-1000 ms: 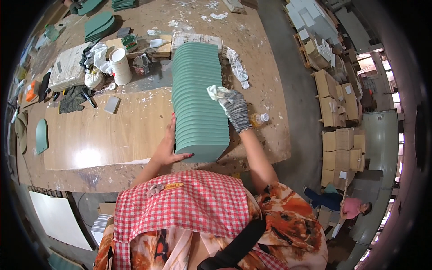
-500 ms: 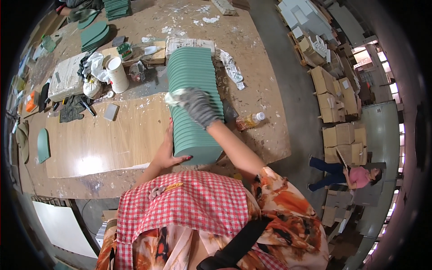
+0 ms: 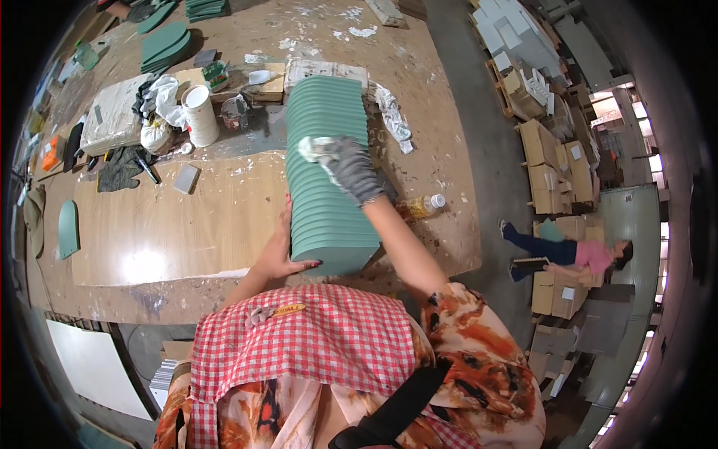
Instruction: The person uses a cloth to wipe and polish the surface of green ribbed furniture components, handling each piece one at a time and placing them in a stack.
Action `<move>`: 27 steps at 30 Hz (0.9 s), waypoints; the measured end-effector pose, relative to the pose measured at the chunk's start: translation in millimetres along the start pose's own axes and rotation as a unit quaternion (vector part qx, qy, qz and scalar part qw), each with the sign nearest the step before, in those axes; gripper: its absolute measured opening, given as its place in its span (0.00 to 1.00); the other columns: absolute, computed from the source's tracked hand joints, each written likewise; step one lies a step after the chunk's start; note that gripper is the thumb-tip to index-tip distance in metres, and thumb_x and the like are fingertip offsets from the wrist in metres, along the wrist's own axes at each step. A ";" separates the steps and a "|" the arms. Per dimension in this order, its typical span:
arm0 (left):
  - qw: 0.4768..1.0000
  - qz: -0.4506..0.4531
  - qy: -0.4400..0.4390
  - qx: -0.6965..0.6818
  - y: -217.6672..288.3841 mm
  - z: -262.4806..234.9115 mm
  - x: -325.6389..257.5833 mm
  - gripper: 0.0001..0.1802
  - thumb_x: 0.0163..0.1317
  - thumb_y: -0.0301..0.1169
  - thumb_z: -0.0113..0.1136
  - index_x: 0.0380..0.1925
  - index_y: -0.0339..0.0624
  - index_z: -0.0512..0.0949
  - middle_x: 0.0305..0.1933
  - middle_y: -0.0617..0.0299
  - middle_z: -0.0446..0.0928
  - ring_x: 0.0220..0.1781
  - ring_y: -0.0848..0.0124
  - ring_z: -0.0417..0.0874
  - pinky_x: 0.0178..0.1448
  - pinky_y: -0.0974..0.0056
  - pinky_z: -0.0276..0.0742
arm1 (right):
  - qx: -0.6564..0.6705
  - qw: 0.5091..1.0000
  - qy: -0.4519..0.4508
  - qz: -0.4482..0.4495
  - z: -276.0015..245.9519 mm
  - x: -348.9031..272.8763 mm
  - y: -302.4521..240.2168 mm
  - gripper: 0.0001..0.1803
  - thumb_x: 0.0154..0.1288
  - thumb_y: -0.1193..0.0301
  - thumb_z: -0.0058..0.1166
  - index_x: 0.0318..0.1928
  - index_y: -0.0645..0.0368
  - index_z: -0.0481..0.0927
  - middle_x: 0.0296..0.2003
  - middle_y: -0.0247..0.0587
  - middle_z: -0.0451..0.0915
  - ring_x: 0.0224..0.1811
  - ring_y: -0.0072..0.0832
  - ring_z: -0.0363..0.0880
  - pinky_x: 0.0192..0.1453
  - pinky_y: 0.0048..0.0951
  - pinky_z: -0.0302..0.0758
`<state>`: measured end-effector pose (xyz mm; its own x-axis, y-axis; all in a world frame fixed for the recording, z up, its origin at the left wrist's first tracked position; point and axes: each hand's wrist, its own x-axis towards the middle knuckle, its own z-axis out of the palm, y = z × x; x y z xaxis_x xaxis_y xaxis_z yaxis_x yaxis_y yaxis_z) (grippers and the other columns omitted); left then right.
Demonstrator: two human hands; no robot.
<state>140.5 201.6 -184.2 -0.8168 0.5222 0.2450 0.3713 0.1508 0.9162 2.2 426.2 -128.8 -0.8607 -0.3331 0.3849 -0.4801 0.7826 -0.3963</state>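
A long row of green boards with rounded edges (image 3: 325, 120), packed face to face, lies in front of me and runs away across the table. My left hand (image 3: 282, 251) is bare and grips its near end: the thumb presses the front face and the fingers lie along the left side. On top of the row, around its middle, my right hand (image 3: 348, 168), in a grey knit glove, holds a white rag (image 3: 314, 147) against the board edges. The fingers are closed round the rag, partly hiding it.
Right of the row lie a bottle of yellowish liquid (image 3: 422, 206) and a crumpled white cloth (image 3: 393, 120). Leftward are a white cup-like container (image 3: 198, 116), a grey glove (image 3: 120, 170) and a loose green board (image 3: 68, 228). Another person (image 3: 591, 257) stands by cartons (image 3: 546, 150).
My right hand has moved the rag from the row's left edge toward the middle of its top. My left hand stays at the near end. The person at the right has shifted along the cartons.
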 end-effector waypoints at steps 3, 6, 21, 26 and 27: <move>1.000 0.000 -0.015 -0.008 4.2 9.6 10.4 0.74 0.40 0.48 0.78 0.74 0.33 0.33 0.77 0.34 0.39 0.78 0.43 0.48 0.77 0.51 0.50 | -0.298 0.929 -0.207 -0.075 35.3 25.2 8.7 0.18 0.66 0.59 0.47 0.46 0.54 0.83 0.46 0.49 0.80 0.50 0.42 0.75 0.62 0.41 0.67; 1.000 0.001 -0.002 0.005 6.4 4.4 4.0 0.74 0.40 0.47 0.78 0.74 0.34 0.33 0.77 0.35 0.39 0.78 0.43 0.48 0.77 0.51 0.50 | -0.082 0.990 -0.057 -0.101 22.2 8.1 -2.3 0.18 0.66 0.58 0.46 0.47 0.50 0.84 0.45 0.51 0.82 0.52 0.43 0.76 0.64 0.42 0.66; 1.000 -0.021 0.007 -0.011 -8.0 2.6 -5.2 0.75 0.39 0.49 0.77 0.73 0.32 0.32 0.78 0.36 0.37 0.79 0.45 0.43 0.79 0.52 0.46 | -0.142 0.970 -0.177 0.086 21.2 25.1 -49.1 0.18 0.62 0.65 0.54 0.51 0.57 0.77 0.50 0.46 0.77 0.53 0.41 0.74 0.61 0.42 0.72; 1.000 -0.028 0.005 -0.011 -14.0 -1.7 -8.1 0.75 0.39 0.50 0.76 0.73 0.31 0.32 0.78 0.36 0.37 0.79 0.45 0.43 0.79 0.52 0.44 | 0.220 0.964 0.139 0.061 -20.0 -25.4 -11.0 0.09 0.64 0.72 0.56 0.42 0.60 0.84 0.34 0.38 0.81 0.34 0.29 0.78 0.42 0.32 0.78; 1.000 -0.007 -0.005 -0.011 -7.4 3.6 2.8 0.75 0.39 0.49 0.76 0.73 0.31 0.32 0.78 0.36 0.37 0.79 0.44 0.43 0.79 0.51 0.44 | 0.394 0.871 0.058 0.287 -34.5 -34.2 17.0 0.08 0.64 0.72 0.57 0.41 0.60 0.84 0.25 0.33 0.79 0.25 0.26 0.75 0.35 0.27 0.77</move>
<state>137.1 205.0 -191.4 -0.8167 0.5294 0.2295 0.3503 0.1388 0.9263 29.3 469.1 -120.0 -0.9964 0.0853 -0.0010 0.0167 0.1828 -0.9830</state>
